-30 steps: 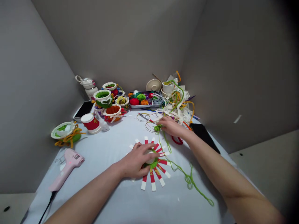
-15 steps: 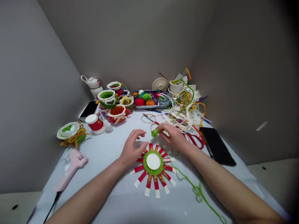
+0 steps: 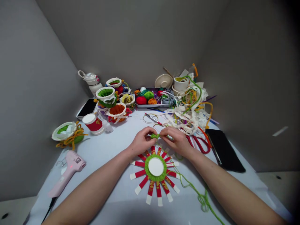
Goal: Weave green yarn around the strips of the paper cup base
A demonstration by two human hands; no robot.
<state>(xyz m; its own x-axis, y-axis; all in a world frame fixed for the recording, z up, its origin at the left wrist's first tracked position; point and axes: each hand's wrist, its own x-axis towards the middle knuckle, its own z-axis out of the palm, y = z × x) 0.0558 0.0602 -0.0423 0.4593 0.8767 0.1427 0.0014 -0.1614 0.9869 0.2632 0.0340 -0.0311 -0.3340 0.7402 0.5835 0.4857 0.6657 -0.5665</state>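
Note:
A small bundle of green yarn is pinched between the fingertips of my left hand and my right hand, just beyond the paper cup. That cup is cut into flat strips, red with white ends, spread like sun rays around its round white base. A ring of green yarn is woven close around the base. From it a loose green strand trails to the right, with a tangle partway along, toward the table's front edge. My fingers partly cover the bundle.
At left lie a pink glue gun, a red-and-white cup and a yarn-trimmed basket. More small baskets and a tray of yarn balls stand behind. Red-handled scissors, lace scraps and a black phone-like slab are at right.
My left hand has moved forward and right and closed on the green yarn bundle, which my right hand alone held before. The view has shifted slightly.

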